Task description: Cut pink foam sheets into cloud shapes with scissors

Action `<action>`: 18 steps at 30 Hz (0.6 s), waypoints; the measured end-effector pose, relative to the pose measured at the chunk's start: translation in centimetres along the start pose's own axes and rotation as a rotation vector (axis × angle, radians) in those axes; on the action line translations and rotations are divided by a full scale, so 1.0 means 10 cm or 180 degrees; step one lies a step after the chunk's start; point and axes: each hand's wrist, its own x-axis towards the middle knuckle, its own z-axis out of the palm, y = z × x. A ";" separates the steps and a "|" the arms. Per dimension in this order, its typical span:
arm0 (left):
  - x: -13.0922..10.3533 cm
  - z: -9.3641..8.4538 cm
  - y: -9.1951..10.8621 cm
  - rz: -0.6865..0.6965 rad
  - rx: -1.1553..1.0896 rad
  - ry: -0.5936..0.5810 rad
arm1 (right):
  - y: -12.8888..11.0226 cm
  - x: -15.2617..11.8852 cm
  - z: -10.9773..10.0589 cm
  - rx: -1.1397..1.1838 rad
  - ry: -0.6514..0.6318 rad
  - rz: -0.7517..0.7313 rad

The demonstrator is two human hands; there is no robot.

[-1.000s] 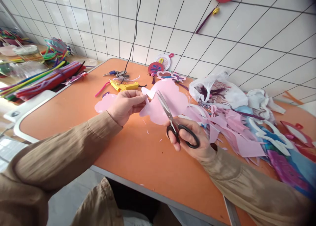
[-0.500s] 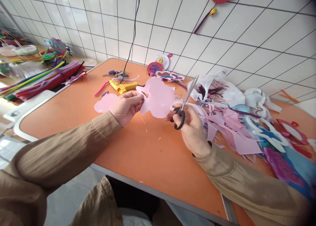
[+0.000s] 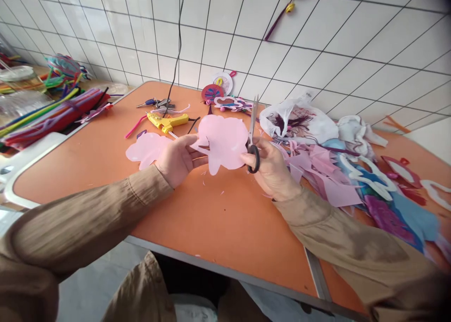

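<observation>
A pink cutout with a wavy, lobed outline (image 3: pixel 225 141) is held up above the orange table. My right hand (image 3: pixel 273 169) has black-handled scissors (image 3: pixel 252 136) with the blades pointing up, and its thumb presses on the cutout's right edge. At the left edge, my left hand (image 3: pixel 179 162) has its fingers apart around a narrow tip of the cutout, with no firm grip visible. A second pink cutout (image 3: pixel 148 148) lies on the table beside my left hand.
Behind the hands are a yellow glue gun (image 3: pixel 167 121), keys (image 3: pixel 164 105) and round ornaments (image 3: pixel 213 93). Pink scraps (image 3: pixel 329 176), a white plastic bag (image 3: pixel 306 120) and white cutout frames (image 3: pixel 369 176) cover the right side. Pipe cleaners (image 3: pixel 59 115) lie at the left.
The cutout has turned, and my left fingers have loosened from their pinch on it. My right thumb has come onto its right edge, with the scissors now more upright. The view has shifted slightly right.
</observation>
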 end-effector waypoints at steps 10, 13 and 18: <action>0.08 -0.14 0.01 -0.0275 0.0866 -0.0265 | 0.03 0.06 -0.08 -0.0025 -0.0131 -0.0116; 0.10 -0.11 -0.03 -0.0097 0.0542 -0.0114 | 0.09 0.08 -0.07 0.0058 -0.0119 -0.0241; 0.09 -0.07 -0.09 0.0000 0.0150 0.0070 | 0.17 0.04 -0.03 0.0044 -0.0181 -0.0329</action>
